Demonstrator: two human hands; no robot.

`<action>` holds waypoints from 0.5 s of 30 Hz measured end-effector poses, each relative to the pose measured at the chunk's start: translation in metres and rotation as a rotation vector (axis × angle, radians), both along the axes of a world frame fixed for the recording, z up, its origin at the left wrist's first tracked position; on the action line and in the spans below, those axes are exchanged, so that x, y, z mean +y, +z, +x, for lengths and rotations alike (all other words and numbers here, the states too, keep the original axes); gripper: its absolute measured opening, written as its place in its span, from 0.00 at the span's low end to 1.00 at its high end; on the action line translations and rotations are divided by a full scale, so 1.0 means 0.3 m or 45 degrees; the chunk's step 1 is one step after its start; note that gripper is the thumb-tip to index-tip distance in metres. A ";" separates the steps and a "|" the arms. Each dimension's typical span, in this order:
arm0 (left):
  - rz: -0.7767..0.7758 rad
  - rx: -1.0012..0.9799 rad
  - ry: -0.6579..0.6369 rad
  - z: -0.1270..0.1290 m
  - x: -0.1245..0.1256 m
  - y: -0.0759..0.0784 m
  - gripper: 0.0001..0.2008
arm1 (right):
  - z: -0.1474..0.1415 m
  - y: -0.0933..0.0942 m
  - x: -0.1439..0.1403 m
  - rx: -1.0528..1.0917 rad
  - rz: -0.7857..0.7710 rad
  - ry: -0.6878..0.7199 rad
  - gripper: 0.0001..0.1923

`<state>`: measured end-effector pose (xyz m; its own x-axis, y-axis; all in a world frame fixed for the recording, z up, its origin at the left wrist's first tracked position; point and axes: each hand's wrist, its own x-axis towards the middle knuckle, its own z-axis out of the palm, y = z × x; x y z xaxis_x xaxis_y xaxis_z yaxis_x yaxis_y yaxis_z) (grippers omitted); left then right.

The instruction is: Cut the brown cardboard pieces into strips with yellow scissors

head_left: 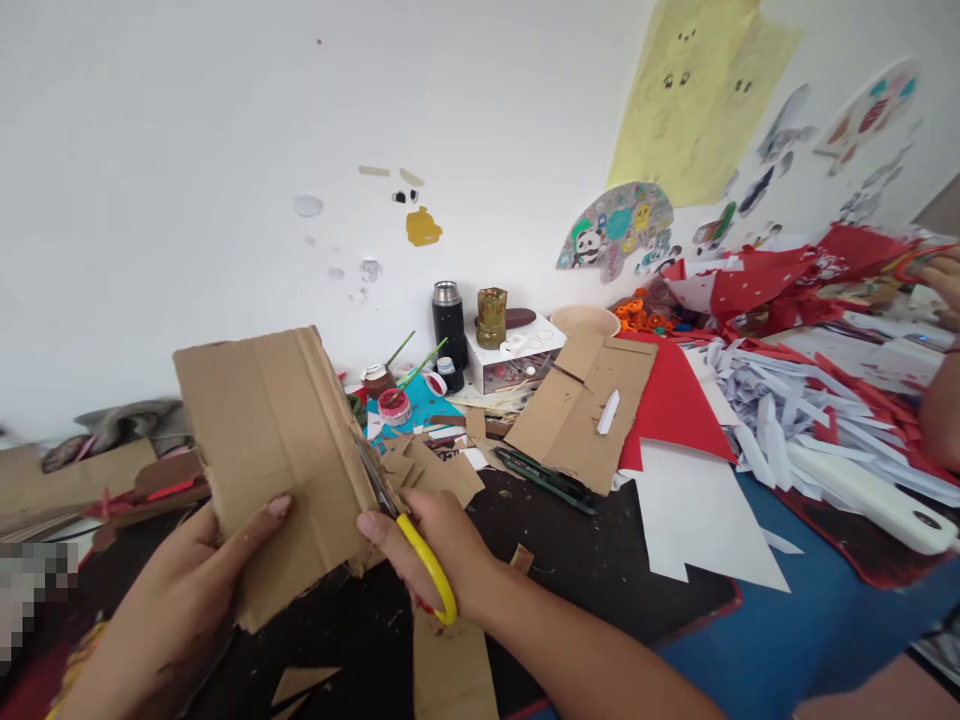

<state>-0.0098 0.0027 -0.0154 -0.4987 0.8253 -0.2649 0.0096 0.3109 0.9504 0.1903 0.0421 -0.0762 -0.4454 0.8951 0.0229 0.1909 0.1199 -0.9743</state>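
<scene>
My left hand (pixel 202 575) grips a folded piece of brown cardboard (pixel 262 430) by its lower left side, thumb flat on its face. My right hand (pixel 435 545) is closed around the yellow handles of a pair of scissors (pixel 431 565). The metal blades lie at the cardboard's right edge, around a strip there; how far they have cut is hard to see. Beneath my right hand a long cardboard strip (pixel 454 660) lies on the black mat (pixel 555 600). Small cardboard scraps (pixel 304 685) lie below the held piece.
Behind stand a black thermos (pixel 448 325), a white box (pixel 517 360) and an open paint jar (pixel 394 405). A green utility knife (pixel 544 480) lies near a cardboard sheet (pixel 585 410). White paper strips (pixel 772 410) pile up at right, near another person's hand (pixel 941 280).
</scene>
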 end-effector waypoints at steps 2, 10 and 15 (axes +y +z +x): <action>0.040 -0.154 0.076 -0.007 0.000 0.002 0.45 | 0.001 0.000 0.002 0.011 0.022 0.015 0.23; 0.102 -0.097 0.169 -0.044 -0.007 -0.009 0.39 | -0.012 -0.036 -0.011 0.162 -0.269 0.235 0.27; 0.012 -0.110 0.026 -0.032 -0.019 0.000 0.37 | 0.003 -0.014 -0.001 0.072 -0.084 0.211 0.28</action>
